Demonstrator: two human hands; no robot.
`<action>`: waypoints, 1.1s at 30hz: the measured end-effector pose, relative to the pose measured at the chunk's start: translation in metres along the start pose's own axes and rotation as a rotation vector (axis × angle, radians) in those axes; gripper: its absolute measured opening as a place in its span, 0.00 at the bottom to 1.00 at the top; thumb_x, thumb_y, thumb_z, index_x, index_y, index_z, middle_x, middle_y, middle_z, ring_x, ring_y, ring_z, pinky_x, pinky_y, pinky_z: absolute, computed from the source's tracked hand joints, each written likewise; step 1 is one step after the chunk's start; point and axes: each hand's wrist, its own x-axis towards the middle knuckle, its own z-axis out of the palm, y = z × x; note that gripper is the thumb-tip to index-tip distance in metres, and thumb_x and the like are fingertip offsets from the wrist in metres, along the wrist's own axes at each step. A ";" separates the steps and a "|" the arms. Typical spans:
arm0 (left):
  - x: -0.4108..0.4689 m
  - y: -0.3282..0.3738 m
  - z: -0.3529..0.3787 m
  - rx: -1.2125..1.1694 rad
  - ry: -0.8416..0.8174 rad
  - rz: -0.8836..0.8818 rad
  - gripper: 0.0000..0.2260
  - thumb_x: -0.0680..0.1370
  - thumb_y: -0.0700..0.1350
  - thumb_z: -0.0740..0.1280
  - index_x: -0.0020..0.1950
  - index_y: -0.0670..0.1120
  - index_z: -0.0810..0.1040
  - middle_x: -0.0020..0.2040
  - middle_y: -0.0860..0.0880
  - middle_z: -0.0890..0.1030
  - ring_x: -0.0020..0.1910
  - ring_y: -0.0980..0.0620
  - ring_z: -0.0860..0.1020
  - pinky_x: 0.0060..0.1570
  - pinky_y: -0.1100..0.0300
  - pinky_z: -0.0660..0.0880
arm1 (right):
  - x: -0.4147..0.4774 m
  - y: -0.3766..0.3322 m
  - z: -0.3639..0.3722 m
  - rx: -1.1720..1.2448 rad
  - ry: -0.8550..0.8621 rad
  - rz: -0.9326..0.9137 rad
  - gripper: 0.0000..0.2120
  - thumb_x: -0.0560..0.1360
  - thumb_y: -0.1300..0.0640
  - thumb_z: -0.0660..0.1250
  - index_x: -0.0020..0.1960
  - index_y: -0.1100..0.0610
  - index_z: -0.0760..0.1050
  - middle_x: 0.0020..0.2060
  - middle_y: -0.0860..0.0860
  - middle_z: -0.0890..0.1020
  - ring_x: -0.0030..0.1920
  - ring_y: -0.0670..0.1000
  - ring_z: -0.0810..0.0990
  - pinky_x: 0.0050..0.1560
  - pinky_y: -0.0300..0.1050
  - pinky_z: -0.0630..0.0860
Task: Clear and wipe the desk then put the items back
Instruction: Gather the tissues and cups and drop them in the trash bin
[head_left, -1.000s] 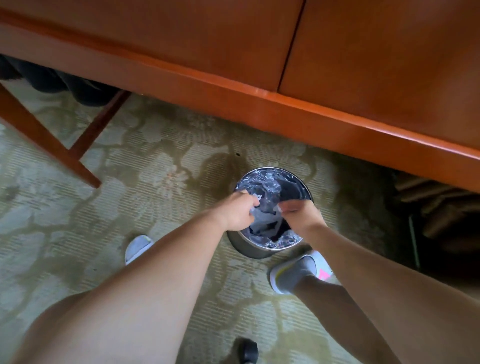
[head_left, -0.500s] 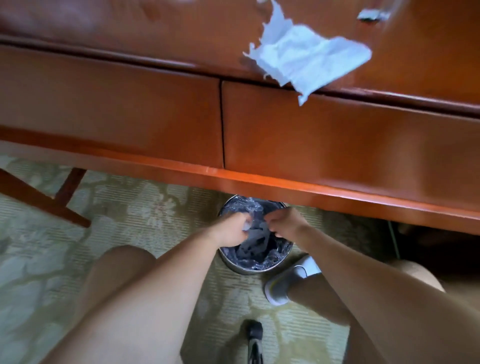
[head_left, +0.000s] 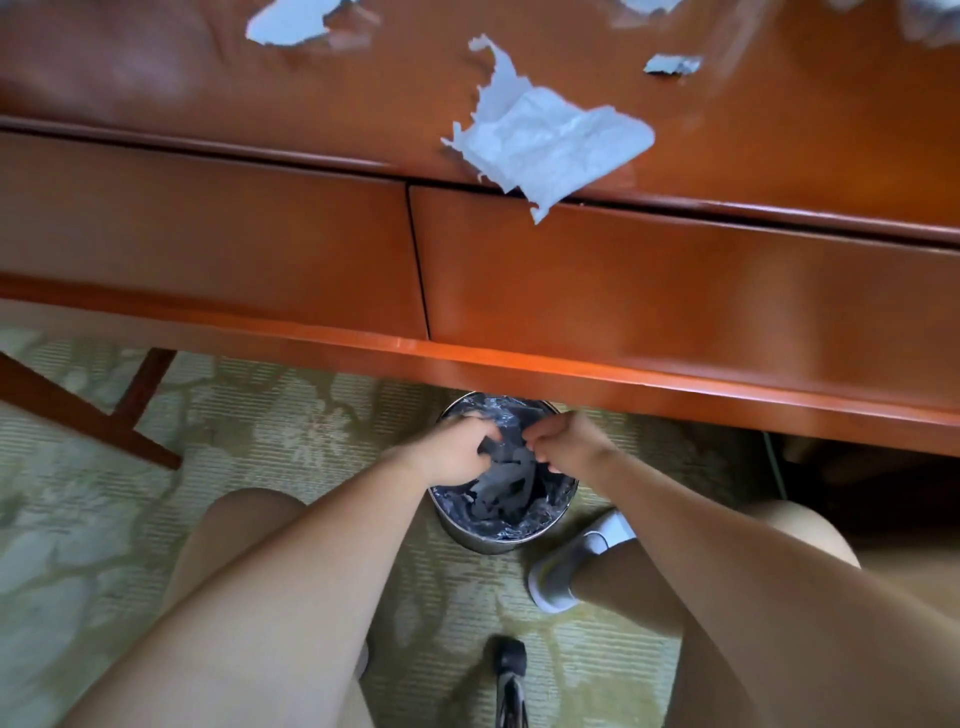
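Head view
Desk (head_left: 675, 322): wooden, fills the upper half; two drawer fronts face the camera, top surface at 12 o'clock.
Tissue (head_left: 545, 143): crumpled white sheet on the desk top at 12 to 1 o'clock; one corner overhangs the front edge above the right drawer.
Scraps (head_left: 670, 65): small torn white pieces on the top, one at 1 o'clock and a larger one (head_left: 285, 23) at 11 o'clock. More white bits at the upper right edge; too blurred to identify.
Bin (head_left: 493, 540): round metal, lined with a shiny bag, on the carpet just under the desk front, at centre.
Left hand (head_left: 457, 452): over the bin mouth at its 9 o'clock side; fingers closed on dark crumpled material (head_left: 506, 478) inside the bin.
Right hand (head_left: 566, 444): at the bin's 2 o'clock side; fingers pinched on the same dark material.
Material identity: liner or discarded item, cannot tell.
Slipper (head_left: 576, 561): grey, on the floor at the bin's 4 o'clock.

Progress (judgement)
Done: little is confirmed; no larger items are visible on the exposed part of the top.
Left: tissue and scraps need removing, surface needs wiping, items need returning.
Stage: early, clearing phase.
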 end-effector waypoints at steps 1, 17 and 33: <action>-0.005 0.000 -0.002 0.004 0.002 -0.001 0.19 0.80 0.41 0.62 0.71 0.47 0.71 0.74 0.48 0.66 0.71 0.48 0.67 0.71 0.52 0.63 | -0.004 0.000 0.000 -0.001 -0.011 -0.008 0.16 0.77 0.69 0.56 0.56 0.63 0.80 0.57 0.58 0.81 0.60 0.59 0.78 0.62 0.54 0.74; -0.144 0.064 -0.076 0.178 0.133 0.099 0.18 0.80 0.44 0.62 0.71 0.49 0.71 0.70 0.49 0.72 0.66 0.52 0.73 0.67 0.53 0.68 | -0.119 -0.038 -0.032 -0.062 0.080 -0.313 0.10 0.74 0.63 0.66 0.51 0.55 0.83 0.40 0.46 0.81 0.44 0.49 0.76 0.42 0.35 0.72; -0.252 0.160 -0.206 0.109 0.744 0.338 0.10 0.78 0.52 0.68 0.57 0.52 0.81 0.51 0.55 0.80 0.47 0.59 0.77 0.50 0.60 0.74 | -0.265 -0.134 -0.185 0.102 0.362 -0.711 0.08 0.79 0.59 0.64 0.55 0.56 0.80 0.49 0.52 0.84 0.50 0.50 0.83 0.49 0.40 0.80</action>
